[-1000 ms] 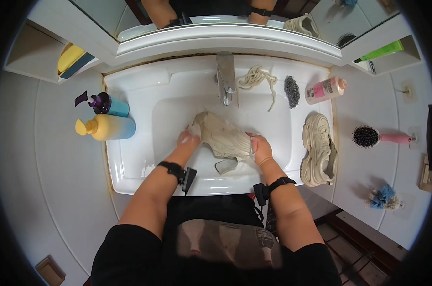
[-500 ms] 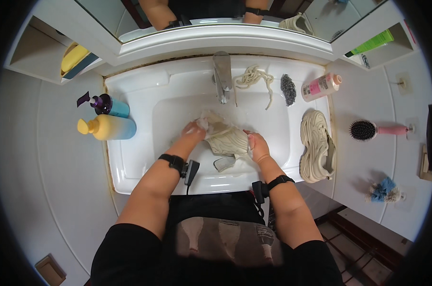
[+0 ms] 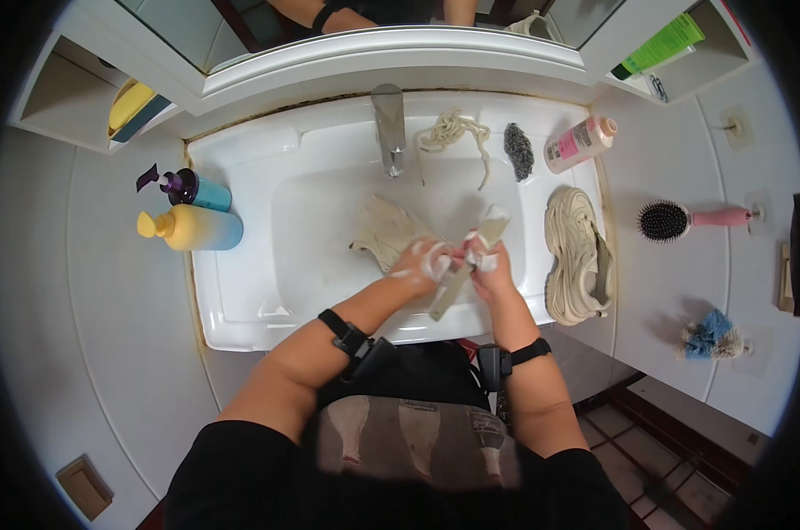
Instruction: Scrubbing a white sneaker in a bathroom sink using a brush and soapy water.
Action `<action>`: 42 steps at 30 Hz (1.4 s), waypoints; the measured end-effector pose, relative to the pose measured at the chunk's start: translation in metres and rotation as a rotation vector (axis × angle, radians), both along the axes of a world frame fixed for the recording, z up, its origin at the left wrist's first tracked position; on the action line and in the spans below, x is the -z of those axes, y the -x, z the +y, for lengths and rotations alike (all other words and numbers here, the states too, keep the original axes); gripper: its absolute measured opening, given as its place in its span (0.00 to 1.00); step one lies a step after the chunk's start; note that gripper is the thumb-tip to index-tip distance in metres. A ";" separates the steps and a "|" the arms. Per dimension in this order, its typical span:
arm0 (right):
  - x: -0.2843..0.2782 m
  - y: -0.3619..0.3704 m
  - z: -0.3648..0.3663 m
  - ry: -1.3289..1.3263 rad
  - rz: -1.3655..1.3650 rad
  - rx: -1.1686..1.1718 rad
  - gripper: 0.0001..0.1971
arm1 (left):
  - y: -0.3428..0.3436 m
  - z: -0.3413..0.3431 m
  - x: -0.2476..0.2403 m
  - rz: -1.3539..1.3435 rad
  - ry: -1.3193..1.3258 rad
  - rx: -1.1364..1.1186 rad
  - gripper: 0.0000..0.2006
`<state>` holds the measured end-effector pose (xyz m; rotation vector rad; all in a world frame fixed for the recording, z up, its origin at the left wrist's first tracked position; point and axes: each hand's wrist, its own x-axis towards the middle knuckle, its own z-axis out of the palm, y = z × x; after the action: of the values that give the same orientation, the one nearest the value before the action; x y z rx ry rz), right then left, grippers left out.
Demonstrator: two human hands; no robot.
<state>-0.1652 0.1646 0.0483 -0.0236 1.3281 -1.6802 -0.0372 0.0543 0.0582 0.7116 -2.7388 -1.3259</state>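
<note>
A pale, flat-handled brush (image 3: 453, 294) with white foam at its upper end slants over the right half of the basin. My right hand (image 3: 491, 265) is closed round its upper part, with suds on the fingers. Close beside it, my left hand (image 3: 422, 265) is curled and foamy, its fingertips meeting the brush and my right hand; they are partly hidden. A wet cream sneaker (image 3: 384, 225) lies in the basin just beyond my left hand, let go by both hands.
The white sink (image 3: 241, 309) carries a faucet (image 3: 389, 132), cream shoelaces (image 3: 453, 130), a steel wool pad (image 3: 518, 152), a pink-labelled bottle (image 3: 578, 146) and a second sneaker (image 3: 578, 256). Two pump bottles, a yellow-blue one (image 3: 201, 228) and a teal one (image 3: 207, 192), stand left.
Both hands have let go of the sneaker, which now lies in the basin. They have come together on its right, and the brush is now held up between them.
</note>
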 end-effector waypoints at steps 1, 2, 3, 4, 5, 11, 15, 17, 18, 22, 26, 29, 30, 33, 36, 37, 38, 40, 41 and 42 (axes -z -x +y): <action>0.001 0.012 0.006 0.003 -0.002 -0.002 0.20 | -0.010 -0.004 0.000 -0.045 0.095 -0.100 0.12; 0.001 0.024 0.013 -0.089 0.028 0.002 0.21 | -0.017 -0.009 0.002 -0.047 0.099 -0.102 0.12; 0.000 0.030 0.016 -0.180 0.060 0.008 0.21 | -0.022 -0.014 0.008 -0.348 -0.017 -0.187 0.14; 0.000 0.031 0.018 -0.176 0.058 0.006 0.21 | -0.026 -0.017 0.015 -0.649 -0.136 -0.272 0.15; 0.000 0.030 0.020 -0.308 0.207 -0.079 0.24 | -0.031 -0.013 0.022 -0.650 -0.131 -0.276 0.15; 0.050 0.022 0.027 -0.447 0.517 -0.384 0.23 | -0.031 0.003 0.105 -0.513 -0.714 -0.861 0.13; 0.023 0.014 0.027 -0.492 0.165 -0.384 0.18 | -0.012 0.015 0.078 0.091 -1.509 -0.960 0.11; 0.021 0.017 0.027 -0.445 0.044 -0.366 0.17 | -0.007 0.026 0.075 0.241 -1.539 -0.963 0.11; 0.012 0.017 0.027 -0.414 0.021 -0.377 0.15 | -0.004 0.034 0.061 0.211 -1.470 -0.997 0.13; -0.001 0.023 0.028 -0.313 0.147 -0.419 0.13 | 0.003 0.037 0.062 0.119 -1.184 -1.030 0.20; -0.043 0.036 0.026 -0.288 0.122 -0.360 0.13 | 0.009 0.019 0.026 0.341 -1.342 -1.114 0.22; -0.051 0.037 0.029 -0.206 0.197 -0.224 0.16 | 0.010 0.007 -0.016 0.444 -1.645 -1.110 0.24; -0.048 0.032 0.026 -0.070 0.450 -0.210 0.19 | 0.008 0.006 -0.016 0.459 -1.636 -1.111 0.24; -0.068 0.014 0.010 0.016 0.957 -0.292 0.25 | 0.009 0.005 -0.020 0.565 -1.765 -1.016 0.26; -0.114 -0.010 -0.013 -0.297 1.254 -0.566 0.30 | 0.021 0.013 -0.028 0.602 -1.789 -1.151 0.27; -0.121 -0.015 -0.018 -0.538 1.266 -0.758 0.31 | 0.019 0.011 -0.022 0.641 -1.858 -1.138 0.26; -0.122 -0.017 -0.019 -0.534 1.272 -0.757 0.31 | 0.016 0.008 -0.016 0.678 -1.928 -1.123 0.25; -0.122 -0.022 -0.021 -0.560 1.318 -0.800 0.31 | -0.001 -0.003 0.003 0.663 -1.979 -1.032 0.24; -0.119 -0.023 -0.020 -0.555 1.324 -0.799 0.31 | -0.009 -0.008 0.012 0.639 -2.028 -0.943 0.22; -0.108 -0.019 -0.017 -0.510 1.312 -0.749 0.29 | -0.006 -0.008 0.001 0.633 -2.034 -0.936 0.22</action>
<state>-0.1460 0.1480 0.1563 -1.3229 2.2259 -0.5176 -0.0311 0.0464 0.0572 0.8812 0.2224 -2.5917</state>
